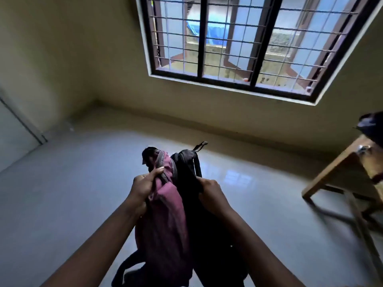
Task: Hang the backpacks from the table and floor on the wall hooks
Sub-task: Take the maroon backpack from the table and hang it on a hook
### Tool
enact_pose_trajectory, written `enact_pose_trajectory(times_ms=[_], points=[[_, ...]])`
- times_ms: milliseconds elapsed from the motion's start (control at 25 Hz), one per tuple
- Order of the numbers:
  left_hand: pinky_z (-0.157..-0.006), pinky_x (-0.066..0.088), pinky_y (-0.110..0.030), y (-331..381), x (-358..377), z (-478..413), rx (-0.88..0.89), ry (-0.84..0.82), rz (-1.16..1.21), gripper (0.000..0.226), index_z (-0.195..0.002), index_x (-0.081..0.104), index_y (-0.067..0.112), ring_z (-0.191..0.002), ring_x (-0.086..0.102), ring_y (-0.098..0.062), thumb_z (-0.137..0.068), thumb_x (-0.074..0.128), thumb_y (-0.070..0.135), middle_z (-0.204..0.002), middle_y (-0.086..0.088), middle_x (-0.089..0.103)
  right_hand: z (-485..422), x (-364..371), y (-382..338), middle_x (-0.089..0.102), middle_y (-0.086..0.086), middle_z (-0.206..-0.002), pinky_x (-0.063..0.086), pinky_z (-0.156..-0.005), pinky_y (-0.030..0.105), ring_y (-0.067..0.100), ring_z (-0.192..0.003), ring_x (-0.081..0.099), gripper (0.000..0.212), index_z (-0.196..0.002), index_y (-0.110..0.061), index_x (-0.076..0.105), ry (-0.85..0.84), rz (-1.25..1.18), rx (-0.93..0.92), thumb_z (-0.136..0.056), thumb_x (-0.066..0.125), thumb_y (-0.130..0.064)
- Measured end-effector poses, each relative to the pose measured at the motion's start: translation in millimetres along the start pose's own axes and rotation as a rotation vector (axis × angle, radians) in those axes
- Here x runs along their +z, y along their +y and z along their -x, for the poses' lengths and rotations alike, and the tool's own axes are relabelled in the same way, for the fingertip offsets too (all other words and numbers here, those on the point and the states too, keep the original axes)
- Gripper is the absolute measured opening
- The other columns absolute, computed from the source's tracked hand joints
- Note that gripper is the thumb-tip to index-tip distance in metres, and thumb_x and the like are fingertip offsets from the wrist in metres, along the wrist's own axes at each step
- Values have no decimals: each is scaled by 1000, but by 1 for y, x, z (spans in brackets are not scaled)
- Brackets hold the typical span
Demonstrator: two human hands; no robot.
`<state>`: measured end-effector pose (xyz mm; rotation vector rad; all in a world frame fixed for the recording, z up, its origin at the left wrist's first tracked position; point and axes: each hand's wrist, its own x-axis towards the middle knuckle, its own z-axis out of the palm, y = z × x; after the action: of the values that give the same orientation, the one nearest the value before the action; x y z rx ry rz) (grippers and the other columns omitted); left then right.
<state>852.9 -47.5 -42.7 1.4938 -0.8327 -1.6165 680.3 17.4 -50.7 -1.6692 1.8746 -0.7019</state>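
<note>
A pink and black backpack hangs in front of me above the floor, held up between both hands. My left hand grips its pink top edge near the zip. My right hand grips the black side by a strap. Its top loop sticks up at the far end and a strap dangles below. A second dark backpack lies on the wooden table at the right edge. No wall hooks are in view.
A glossy tiled floor spreads out to the left and ahead. A barred window fills the far wall. A pale door stands at the left. The table's legs reach into the floor space on the right.
</note>
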Motion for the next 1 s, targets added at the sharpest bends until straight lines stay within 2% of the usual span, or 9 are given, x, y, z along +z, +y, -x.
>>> enact_pose_trajectory(times_ms=[200, 280, 360, 440, 520, 600, 840, 920, 1000], points=[[-61, 41, -31, 28, -103, -66, -68, 221, 184, 22, -68, 61, 6, -59, 50, -22, -71, 74, 24, -68, -13, 54, -91, 76, -64, 73, 20, -93, 47, -67, 37, 33, -87, 68, 47, -110, -20, 67, -102, 26, -125, -76, 45, 4], [-70, 47, -34, 41, -125, -84, -110, 266, 288, 18, -70, 63, 6, -60, 55, -23, -72, 74, 20, -70, -13, 60, -114, 98, -81, 74, 16, -92, 42, -64, 30, 23, -86, 69, 40, -109, -22, 67, -136, 37, -119, -81, 48, -1], [-80, 50, -39, 48, -138, -108, -151, 315, 347, 18, -78, 64, 6, -71, 61, -27, -71, 74, 20, -79, -14, 65, -141, 118, -89, 75, 13, -91, 37, -63, 27, 16, -84, 67, 35, -109, -21, 68, -154, 15, -111, -83, 51, -5], [-87, 51, -45, 52, -145, -133, -223, 334, 388, 35, -94, 67, 5, -88, 65, -32, -67, 76, 25, -94, -16, 69, -168, 131, -94, 75, 8, -84, 36, -62, 26, 9, -79, 61, 30, -107, -18, 70, -168, -3, -115, -86, 53, -7], [-91, 50, -53, 62, -154, -169, -281, 371, 430, 55, -108, 65, 7, -99, 65, -36, -61, 79, 31, -107, -18, 69, -207, 147, -97, 75, 10, -84, 38, -62, 27, 14, -80, 66, 25, -106, -15, 70, -179, -11, -120, -88, 53, -9], [-91, 49, -55, 73, -162, -209, -343, 401, 443, 63, -113, 63, 10, -101, 65, -37, -58, 80, 35, -113, -18, 68, -255, 164, -100, 75, 15, -89, 35, -62, 25, 23, -85, 69, 23, -103, -14, 70, -227, 2, -133, -88, 54, -11], [-85, 51, -52, 146, -162, -329, -426, 511, 480, 56, -116, 62, 9, -103, 63, -38, -66, 76, 31, -117, -18, 65, -410, 186, -102, 74, 10, -101, 43, -68, 29, 25, -95, 68, 24, -108, -16, 67, -362, 6, -150, -89, 53, -13], [-84, 51, -52, 170, -160, -372, -422, 551, 503, 57, -115, 62, 9, -102, 64, -38, -66, 77, 32, -117, -19, 66, -468, 187, -107, 74, 13, -98, 38, -66, 27, 27, -93, 67, 21, -105, -12, 67, -393, 13, -149, -90, 52, -13], [-87, 50, -55, 187, -157, -412, -430, 560, 535, 58, -115, 62, 10, -101, 64, -39, -64, 77, 34, -116, -19, 65, -520, 189, -114, 72, 17, -93, 40, -66, 31, 31, -89, 67, 17, -98, -8, 67, -400, 27, -160, -90, 52, -12]])
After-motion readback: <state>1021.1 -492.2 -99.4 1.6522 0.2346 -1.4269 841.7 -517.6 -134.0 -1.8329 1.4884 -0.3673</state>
